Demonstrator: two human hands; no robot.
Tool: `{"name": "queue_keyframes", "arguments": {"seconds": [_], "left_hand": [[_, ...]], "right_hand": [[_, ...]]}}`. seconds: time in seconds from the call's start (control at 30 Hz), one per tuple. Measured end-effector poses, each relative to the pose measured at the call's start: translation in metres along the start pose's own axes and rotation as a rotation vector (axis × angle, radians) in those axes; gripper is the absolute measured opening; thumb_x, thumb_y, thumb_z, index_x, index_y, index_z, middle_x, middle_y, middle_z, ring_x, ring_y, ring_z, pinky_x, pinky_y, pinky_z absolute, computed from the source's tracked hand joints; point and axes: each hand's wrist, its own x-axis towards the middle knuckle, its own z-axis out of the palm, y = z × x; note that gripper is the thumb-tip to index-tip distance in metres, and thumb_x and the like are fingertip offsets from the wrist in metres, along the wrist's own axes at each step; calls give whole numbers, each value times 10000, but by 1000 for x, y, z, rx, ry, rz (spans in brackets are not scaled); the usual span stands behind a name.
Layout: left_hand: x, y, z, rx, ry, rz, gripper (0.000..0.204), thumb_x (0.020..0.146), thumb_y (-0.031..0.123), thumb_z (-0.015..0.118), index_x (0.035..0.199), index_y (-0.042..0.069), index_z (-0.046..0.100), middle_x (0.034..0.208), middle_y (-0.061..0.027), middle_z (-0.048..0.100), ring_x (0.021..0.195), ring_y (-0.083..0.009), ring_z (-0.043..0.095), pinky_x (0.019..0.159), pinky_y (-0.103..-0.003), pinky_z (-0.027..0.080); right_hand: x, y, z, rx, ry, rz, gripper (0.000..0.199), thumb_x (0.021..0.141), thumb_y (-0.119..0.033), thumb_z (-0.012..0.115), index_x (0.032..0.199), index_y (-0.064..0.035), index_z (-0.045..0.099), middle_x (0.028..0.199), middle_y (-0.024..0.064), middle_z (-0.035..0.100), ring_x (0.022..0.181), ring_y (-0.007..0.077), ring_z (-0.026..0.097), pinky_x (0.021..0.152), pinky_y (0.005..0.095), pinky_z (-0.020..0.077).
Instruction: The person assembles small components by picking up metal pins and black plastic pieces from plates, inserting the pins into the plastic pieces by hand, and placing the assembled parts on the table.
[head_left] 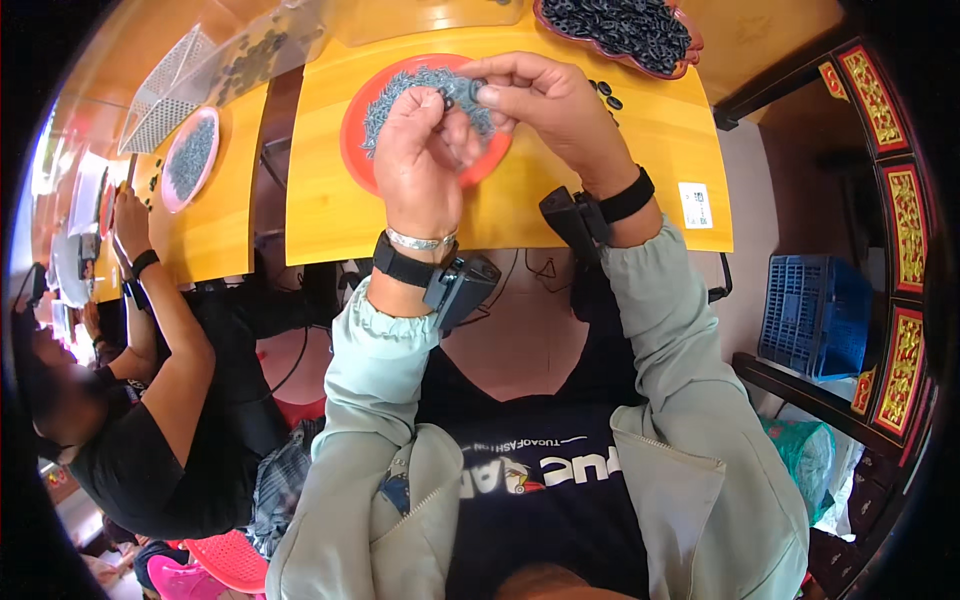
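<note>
Head view: both hands work above the red plate [352, 140], which carries a heap of small grey parts [400, 90] on the yellow table [330, 215]; the left hand [420, 150] is clenched, fingertips pinched on what appears to be one small grey part, though the view is too coarse to confirm; the right hand [545, 105] reaches in from the right, thumb and forefinger closed at the same spot; the heap lies directly beneath and just far of both sets of fingertips, the left hand nearer it; a tray of dark rings [620, 30] sits far right; a co-worker [150, 400] sits left.
</note>
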Motion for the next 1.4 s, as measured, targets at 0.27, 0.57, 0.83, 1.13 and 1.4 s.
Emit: {"name": "queue_keyframes", "arguments": {"seconds": [0.27,0.57,0.83,1.13,1.4], "left_hand": [[3,0,-6,-19,-23,-5,169,915,179,409,807,56,453,618,-37,502,519,-134,484,488,-232,388],[5,3,-8,-37,-40,-3,179,915,186,412,798,58,456,614,-44,500,507,-140,478,475,-236,381],[5,9,-11,-79,-5,-18,168,912,179,424,814,51,469,640,-67,512,521,-168,498,485,-247,393],[8,7,-13,-58,20,2,150,906,171,433,827,52,479,636,-69,519,519,-164,504,480,-240,389],[5,4,-9,-32,67,-24,144,905,166,429,827,56,482,624,-53,524,497,-149,495,460,-234,376]], "right_hand": [[-1,7,8,50,-72,-28,290,856,-10,544,1144,18,561,916,47,629,792,78,593,727,198,482],[0,8,7,-47,3,-25,228,863,-46,549,1077,24,590,833,46,635,714,87,602,676,210,495],[-1,9,6,124,-39,129,158,846,-105,591,974,-14,609,767,15,617,657,59,572,624,167,465],[3,23,-1,608,-63,260,147,890,-71,505,993,7,573,841,64,618,685,84,587,646,196,504],[2,23,0,645,-65,257,155,900,-79,494,1007,11,560,867,74,622,694,88,595,632,188,508]]}}
